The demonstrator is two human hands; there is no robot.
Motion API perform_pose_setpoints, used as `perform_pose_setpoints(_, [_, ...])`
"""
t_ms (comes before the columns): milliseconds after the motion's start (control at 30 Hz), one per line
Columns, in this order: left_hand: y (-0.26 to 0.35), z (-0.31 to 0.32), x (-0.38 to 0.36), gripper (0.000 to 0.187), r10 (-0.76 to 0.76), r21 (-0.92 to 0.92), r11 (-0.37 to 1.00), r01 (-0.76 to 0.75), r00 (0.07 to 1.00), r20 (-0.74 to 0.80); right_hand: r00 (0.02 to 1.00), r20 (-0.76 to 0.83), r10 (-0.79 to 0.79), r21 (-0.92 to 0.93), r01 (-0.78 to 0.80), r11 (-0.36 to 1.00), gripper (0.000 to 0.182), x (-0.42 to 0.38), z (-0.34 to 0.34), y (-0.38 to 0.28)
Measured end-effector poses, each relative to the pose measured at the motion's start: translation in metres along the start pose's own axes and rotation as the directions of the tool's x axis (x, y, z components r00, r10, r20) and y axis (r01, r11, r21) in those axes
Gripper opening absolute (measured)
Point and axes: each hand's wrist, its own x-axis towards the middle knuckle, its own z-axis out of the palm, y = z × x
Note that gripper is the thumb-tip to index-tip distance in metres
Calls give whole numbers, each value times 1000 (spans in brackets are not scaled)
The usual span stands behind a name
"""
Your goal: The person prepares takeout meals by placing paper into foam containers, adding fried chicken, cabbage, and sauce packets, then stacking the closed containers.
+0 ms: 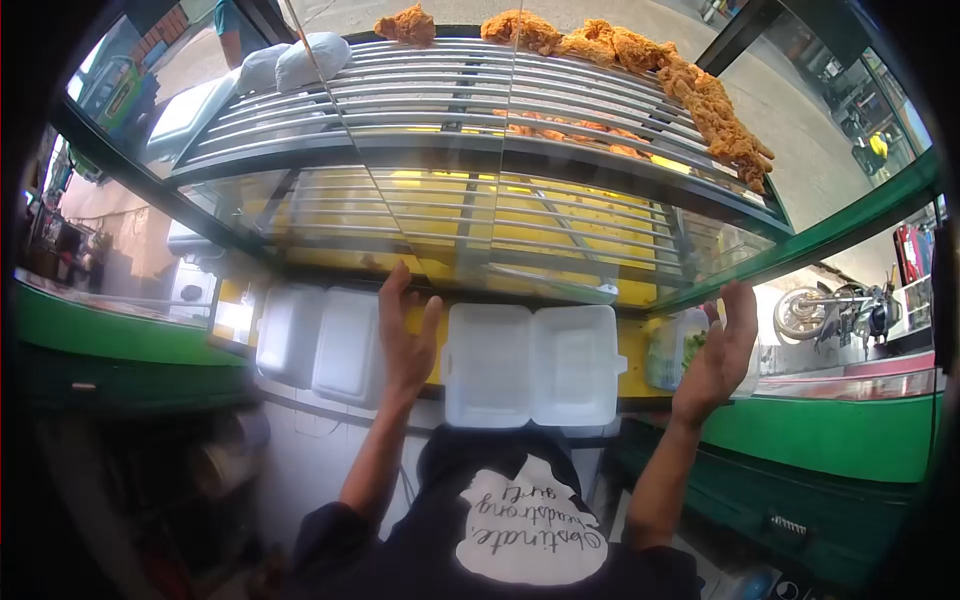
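An open white foam takeaway box (490, 365) lies in front of me at the counter's edge, both halves bare inside. To its left, my left hand (408, 340) is raised with fingers apart, holding nothing. My right hand (722, 355) is lifted on the far right side, fingers stretched and nothing in them. Beside my left hand lies a second white foam box (345, 345). Close to my right hand stands a clear plastic container (672, 350) with something green in it.
Behind glass, a slatted metal rack (420, 100) holds fried chicken pieces (620, 45) along its back and right side. Grey-blue bundles (310, 62) lie at its left end. A green frame (840, 210) borders the case; a motorcycle (840, 305) stands outside on the right.
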Motion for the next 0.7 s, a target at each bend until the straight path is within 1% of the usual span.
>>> perform_pose_setpoints(67, [4,4,2,64,21,-41,999,-22,1000,-19,997,-57,-54,27,55,998,55,9,17,0])
perform_pose_setpoints(100, [15,7,-16,64,-24,-57,998,23,1000,-18,999,-29,-37,-7,37,999,55,6,12,-14])
perform_pose_setpoints(167, [17,5,-19,66,-39,-98,994,48,995,88,995,-64,-80,-50,77,996,51,3,24,-11])
perform_pose_setpoints(200, [17,3,-22,66,-41,-95,994,49,996,78,995,-95,-38,36,41,998,52,3,27,-12])
perform_pose_setpoints(267, [17,-1,-24,68,5,-18,1000,-2,992,127,996,-85,-38,72,44,996,53,3,30,-11])
perform_pose_setpoints(333, [16,-5,-25,69,-8,-5,1000,9,994,111,996,-81,-35,102,44,994,53,2,33,-11])
perform_pose_setpoints(400, [15,-9,-27,70,-24,8,1000,23,995,99,999,-37,-23,135,28,991,54,0,38,-13])
perform_pose_setpoints(467, [14,-14,-29,70,-23,62,998,19,998,58,1000,0,-9,142,9,990,54,-5,47,-16])
perform_pose_setpoints(533, [9,-18,-33,70,-47,47,998,45,998,46,999,38,4,148,-10,989,55,-11,59,-19])
perform_pose_setpoints(600, [7,-24,-38,70,-71,33,997,70,997,33,993,119,3,163,-23,986,56,-18,71,-23])
perform_pose_setpoints(633, [6,-28,-41,68,-106,22,994,105,993,44,992,123,5,165,-26,986,56,-20,77,-23])
perform_pose_setpoints(667, [6,-31,-44,66,-139,11,990,139,989,55,983,181,-30,157,1,988,56,-21,82,-24])
perform_pose_setpoints(700, [3,-34,-47,66,-141,13,990,140,989,50,969,237,-64,151,28,988,56,-23,89,-24])
